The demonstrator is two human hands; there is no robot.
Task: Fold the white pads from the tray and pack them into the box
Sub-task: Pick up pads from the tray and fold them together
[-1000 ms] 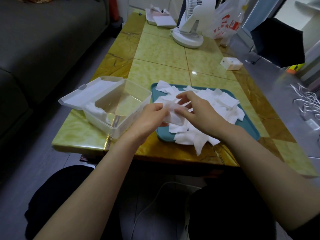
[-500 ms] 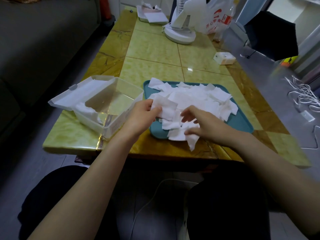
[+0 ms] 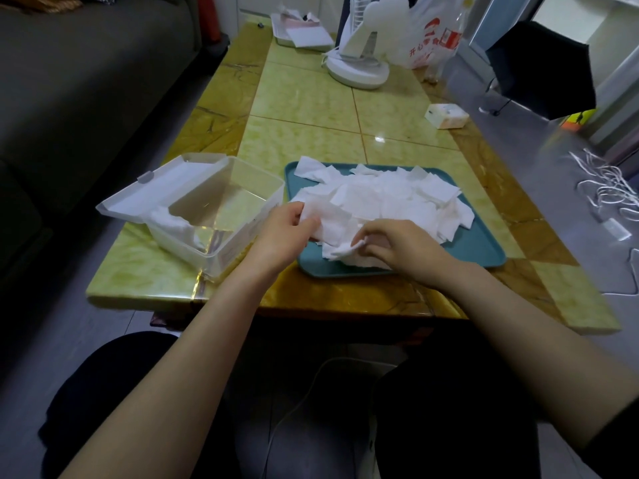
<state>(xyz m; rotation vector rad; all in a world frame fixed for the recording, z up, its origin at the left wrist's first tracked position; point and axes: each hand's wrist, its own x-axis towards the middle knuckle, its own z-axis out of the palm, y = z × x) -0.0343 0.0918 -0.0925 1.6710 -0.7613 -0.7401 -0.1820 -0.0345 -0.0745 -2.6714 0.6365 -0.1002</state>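
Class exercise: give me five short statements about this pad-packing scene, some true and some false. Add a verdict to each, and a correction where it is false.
1. The clear box stands left of the teal tray. True.
2. The box's lid is closed. False: it is swung open to the left.
3. The left hand holds a white pad. True.
4. The right hand hangs idle. False: it pinches a crumpled pad on the tray.
5. The box holds nothing. False: some packed pads already lie inside.
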